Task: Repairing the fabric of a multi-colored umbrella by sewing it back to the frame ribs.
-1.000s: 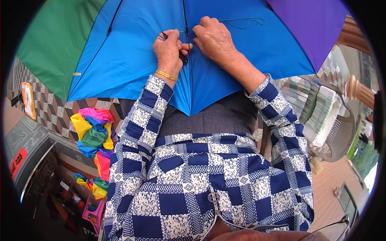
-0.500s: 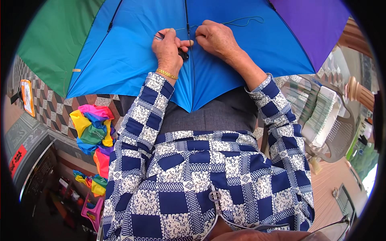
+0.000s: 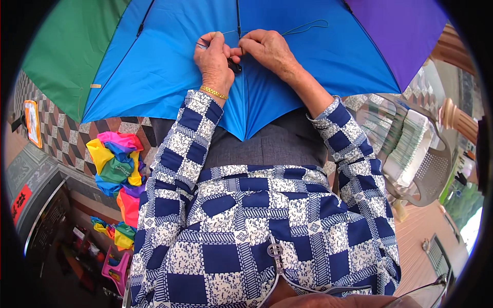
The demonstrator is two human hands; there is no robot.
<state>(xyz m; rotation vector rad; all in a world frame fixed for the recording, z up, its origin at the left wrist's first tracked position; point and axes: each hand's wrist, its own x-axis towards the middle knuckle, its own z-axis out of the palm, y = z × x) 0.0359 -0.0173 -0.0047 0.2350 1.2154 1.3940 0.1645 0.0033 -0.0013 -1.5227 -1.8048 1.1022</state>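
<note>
A large umbrella canopy lies across my lap, with a blue panel [image 3: 164, 66] in the middle, a green panel [image 3: 67, 56] to the left and a purple one [image 3: 395, 36] to the right. My left hand [image 3: 215, 59] pinches the blue cloth at a seam beside a dark rib [image 3: 238, 18]. My right hand [image 3: 267, 49] presses against it, fingertips touching, gripping the same seam. A thin dark thread [image 3: 308, 25] loops away from my right hand over the cloth. A small black piece [image 3: 234, 66] shows between the hands.
A heap of bright multicoloured cloth [image 3: 115, 164] lies on the patterned tile floor at my left, with more cloth [image 3: 120, 236] and a pink stool [image 3: 117, 269] below it. A grey plastic chair [image 3: 421, 164] stands at my right.
Both hands have shifted slightly right and closer together on the seam. The canopy has turned a little under them.
</note>
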